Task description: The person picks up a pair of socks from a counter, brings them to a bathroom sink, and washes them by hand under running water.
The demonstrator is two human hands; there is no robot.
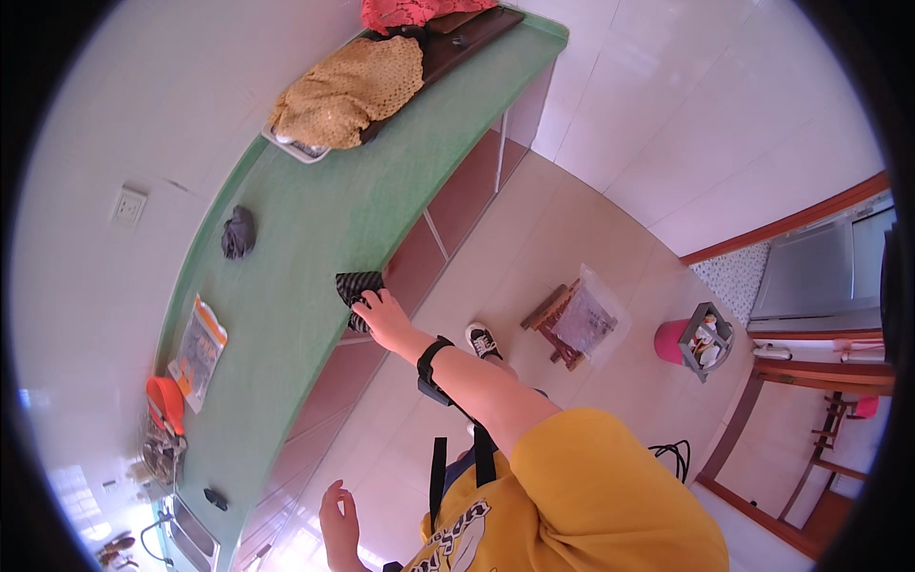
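My right hand (383,321) is at the front edge of the green counter (315,214), its fingers closed on a black-and-grey striped cloth (360,282). Part of the cloth lies on the countertop, and the hand covers the rest. A dark band with a small device sits on my right wrist. Low in the picture, my left hand (338,515) hangs in front of the cabinets, away from the counter. Its fingers are loosely bent and apart, with nothing in them.
On the counter are a crumpled grey cloth (239,233), a clear pouch (202,353), an orange item (165,405), a sink (193,539) and a tan knitted cover (348,88) over a tray. A wooden stool (562,324) and a pink bin (673,340) stand on the floor.
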